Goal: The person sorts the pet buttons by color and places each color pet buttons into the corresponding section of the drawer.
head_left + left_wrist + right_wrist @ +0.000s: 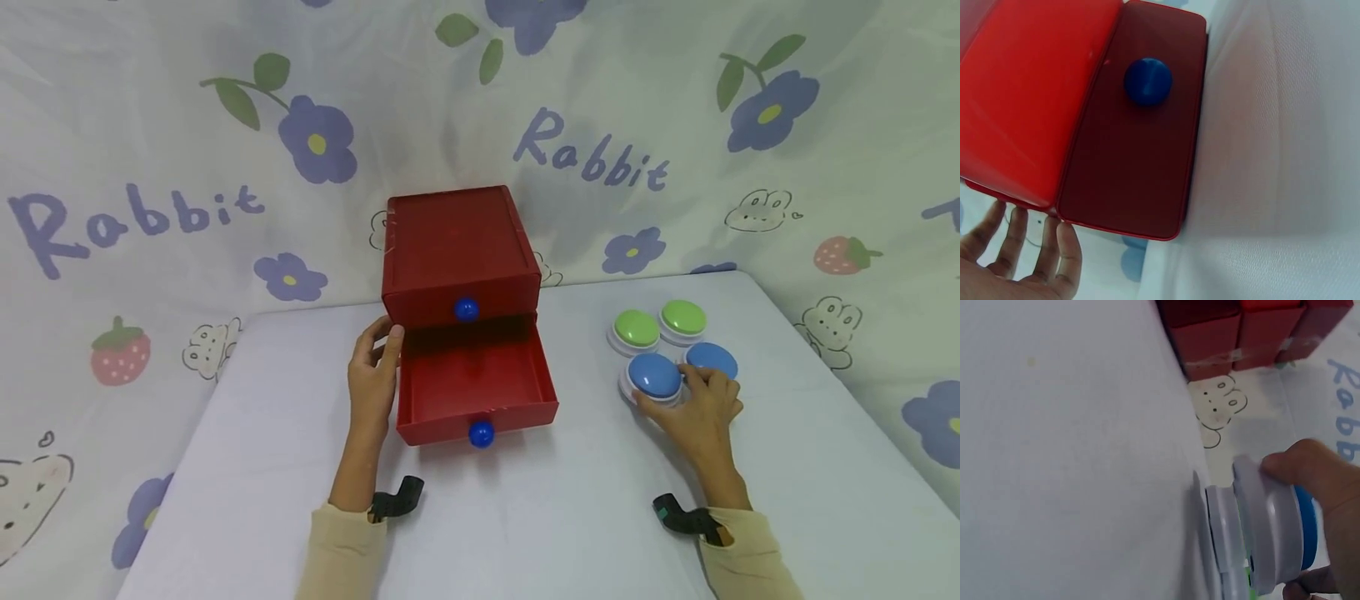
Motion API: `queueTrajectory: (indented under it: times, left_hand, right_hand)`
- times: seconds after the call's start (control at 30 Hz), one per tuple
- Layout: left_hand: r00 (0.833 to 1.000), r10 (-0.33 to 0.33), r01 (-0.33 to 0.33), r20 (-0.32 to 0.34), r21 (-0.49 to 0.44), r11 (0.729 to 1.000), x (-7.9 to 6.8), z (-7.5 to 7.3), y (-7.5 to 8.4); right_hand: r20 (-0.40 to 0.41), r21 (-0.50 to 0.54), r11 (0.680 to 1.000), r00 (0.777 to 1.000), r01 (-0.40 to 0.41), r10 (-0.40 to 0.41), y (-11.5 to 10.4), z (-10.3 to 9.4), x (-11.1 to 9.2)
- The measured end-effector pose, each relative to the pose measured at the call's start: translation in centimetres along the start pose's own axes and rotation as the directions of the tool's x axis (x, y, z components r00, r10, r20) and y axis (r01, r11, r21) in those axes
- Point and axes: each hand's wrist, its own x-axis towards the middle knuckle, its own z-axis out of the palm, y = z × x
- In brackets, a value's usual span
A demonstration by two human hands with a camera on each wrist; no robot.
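Observation:
A red two-drawer box point(457, 237) stands at the back of the table, its lower drawer point(480, 383) pulled out and its upper one closed. My left hand point(372, 379) is at the box's left side, fingertips touching its edge in the left wrist view. On the right, my right hand point(703, 414) holds a blue dome push button point(654, 374) by its white base, thumb and fingers on opposite sides. Whether that button is off the table, I cannot tell. Beside it sits another blue push button point(712, 358), partly behind the fingers. Two green push buttons, one nearer point(637, 327) and one farther right point(684, 317), lie behind.
Round blue knobs mark the upper drawer point(467, 309) and the lower drawer's front point(482, 433). A white cloth covers the table point(540, 517). Behind it hangs a curtain point(450, 108) printed with flowers, rabbits and lettering.

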Motion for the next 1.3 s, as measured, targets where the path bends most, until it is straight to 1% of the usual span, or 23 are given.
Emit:
queueTrajectory:
  times: [0.17, 0.27, 0.47, 0.57, 0.63, 0.8, 0.93, 1.07, 1.17, 1.3]
  left_hand:
    - [1.000, -0.013, 0.014, 0.020, -0.022, 1.000, 0.1, 0.3, -0.1]
    - [0.999, -0.024, 0.025, 0.035, -0.025, 0.999, 0.1, 0.6, 0.3]
    - [0.999, -0.030, 0.030, 0.029, -0.011, 0.999, -0.8, 0.6, 2.8]
    - [0.999, -0.031, 0.031, 0.028, -0.004, 1.000, -1.2, 0.5, 3.5]
    - [0.999, -0.032, 0.032, 0.029, -0.008, 0.999, -1.3, 0.5, 3.7]
    - [0.998, -0.053, 0.053, 0.031, 0.000, 0.999, -1.6, 0.5, 3.5]
    - [0.999, -0.044, 0.044, 0.025, 0.004, 0.999, -1.7, 0.5, 3.3]
    - [0.999, -0.038, 0.038, 0.009, 0.004, 0.999, -1.6, 0.4, 3.3]
    - [0.999, -0.039, 0.039, 0.008, 0.000, 0.999, -1.5, 0.3, 3.3]
    - [0.999, -0.032, 0.032, 0.014, -0.004, 0.999, -1.3, 0.2, 3.6]
  right_hand:
    - [-0.002, 0.042, 0.998, 0.999, 0.036, -0.036, -1.2, -1.0, -0.2]
    - [-0.009, 0.064, 0.996, 0.998, 0.056, -0.055, -2.0, -1.5, -0.2]
    - [0.003, 0.117, 0.989, 0.996, 0.089, -0.090, -3.6, -1.9, -0.1]
    - [0.001, 0.145, 0.983, 0.994, 0.108, -0.109, -4.7, -2.2, 0.1]
    - [0.002, 0.152, 0.981, 0.992, 0.121, -0.123, -5.6, -2.5, 0.3]
    - [0.021, 0.164, 0.978, 0.990, 0.132, -0.138, -7.5, -3.4, 0.4]
    - [0.027, 0.188, 0.971, 0.987, 0.148, -0.156, -8.9, -4.0, 0.5]
    - [0.030, 0.211, 0.962, 0.982, 0.174, -0.184, -10.4, -4.1, 0.5]
    - [0.034, 0.220, 0.956, 0.978, 0.195, -0.207, -11.5, -4.1, 0.1]
    - [0.027, 0.262, 0.942, 0.974, 0.209, -0.224, -12.7, -3.9, -0.3]
